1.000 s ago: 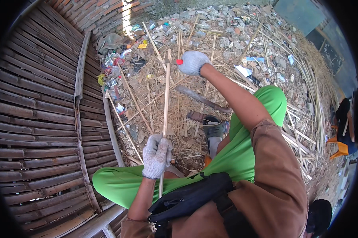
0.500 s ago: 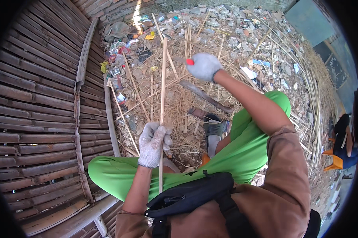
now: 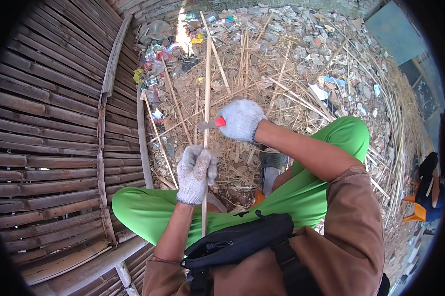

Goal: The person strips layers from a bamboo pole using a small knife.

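Note:
A long pale bamboo strip (image 3: 207, 79) stands lengthwise before me, its lower end over my lap. My left hand (image 3: 194, 173), in a whitish knit glove, is closed round its lower part. My right hand (image 3: 241, 120), gloved the same way, grips a knife (image 3: 219, 122) with a red handle; most of the handle is hidden in the fist. The knife's blade lies across the strip a little above my left hand. I cannot tell whether the blade has cut into it.
A slatted bamboo wall or platform (image 3: 59, 163) runs along the left. Loose bamboo strips (image 3: 279, 76) and shavings cover the littered ground. My crossed legs in green trousers (image 3: 148, 209) and a black waist bag (image 3: 240, 239) are close below. A person (image 3: 429, 187) is at the far right beside an orange chair (image 3: 415, 209).
My right hand has brought the knife down and left, from beside the strip's upper part to across it just above my left hand. The left hand keeps its grip.

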Motion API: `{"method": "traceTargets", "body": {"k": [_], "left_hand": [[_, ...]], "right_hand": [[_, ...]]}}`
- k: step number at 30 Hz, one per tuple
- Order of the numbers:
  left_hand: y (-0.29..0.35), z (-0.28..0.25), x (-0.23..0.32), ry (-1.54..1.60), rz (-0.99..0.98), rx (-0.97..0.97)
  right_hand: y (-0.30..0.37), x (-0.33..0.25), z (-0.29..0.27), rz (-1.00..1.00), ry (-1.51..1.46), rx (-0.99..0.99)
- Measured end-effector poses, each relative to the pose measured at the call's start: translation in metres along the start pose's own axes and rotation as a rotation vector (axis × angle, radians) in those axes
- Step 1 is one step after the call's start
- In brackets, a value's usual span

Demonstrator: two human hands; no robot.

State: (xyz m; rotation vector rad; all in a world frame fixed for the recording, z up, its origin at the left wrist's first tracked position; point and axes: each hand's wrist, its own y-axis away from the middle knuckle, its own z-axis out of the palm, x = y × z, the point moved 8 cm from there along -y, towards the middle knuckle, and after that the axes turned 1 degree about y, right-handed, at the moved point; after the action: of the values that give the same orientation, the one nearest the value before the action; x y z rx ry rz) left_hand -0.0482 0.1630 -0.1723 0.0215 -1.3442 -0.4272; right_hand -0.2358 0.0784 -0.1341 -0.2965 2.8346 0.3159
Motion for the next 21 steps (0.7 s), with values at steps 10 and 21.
{"method": "traceTargets", "body": {"k": [10,21], "left_hand": [[0.034,0.036,0.0,-0.168,-0.012,-0.175],[-0.005,0.009,-0.013,0.108,-0.093,0.031]], "right_hand": [[-0.051,0.223,-0.098,0.524,-0.036,0.297],[-0.013,0.065,-0.022,0.141,-0.177,0.168]]}}
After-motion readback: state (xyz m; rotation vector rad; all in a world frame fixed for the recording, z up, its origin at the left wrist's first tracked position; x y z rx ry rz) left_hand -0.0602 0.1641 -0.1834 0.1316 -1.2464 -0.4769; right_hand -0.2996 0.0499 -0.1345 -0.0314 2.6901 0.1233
